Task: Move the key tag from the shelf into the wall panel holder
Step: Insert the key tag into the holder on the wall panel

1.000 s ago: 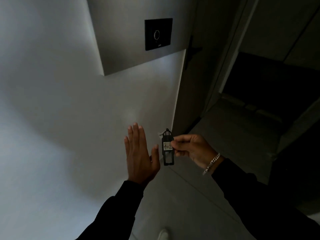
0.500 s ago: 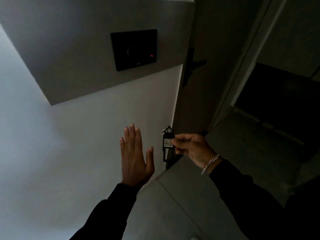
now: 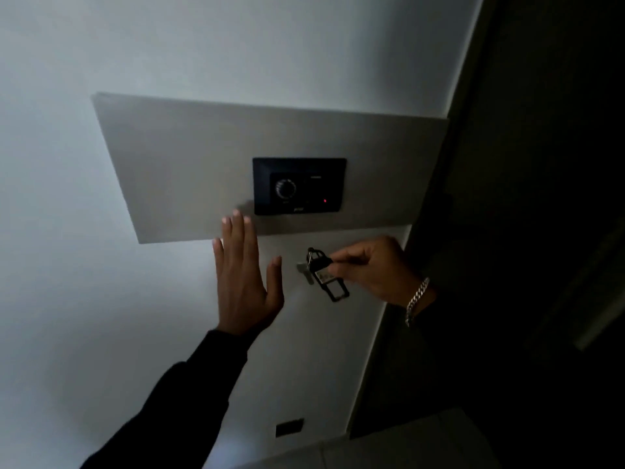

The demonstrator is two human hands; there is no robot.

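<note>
Fingers of the right hand [image 3: 375, 269] pinch the black key tag [image 3: 326, 270] by its upper end, so its long body hangs free and can be turned toward a slot; a small key dangles from its ring. It sits just below and right of the dark wall panel holder [image 3: 299, 186], not yet touching it. To its left, the left hand [image 3: 245, 282] is spread flat, empty, fingertips overlapping the grey backing board [image 3: 189, 170], seemingly for balance.

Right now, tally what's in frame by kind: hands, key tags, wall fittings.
Hands: 2, left hand open, right hand pinching the tag
Key tags: 1, key tag
Wall fittings: 2, black wall panel, small dark plate low down
Total: 5
</note>
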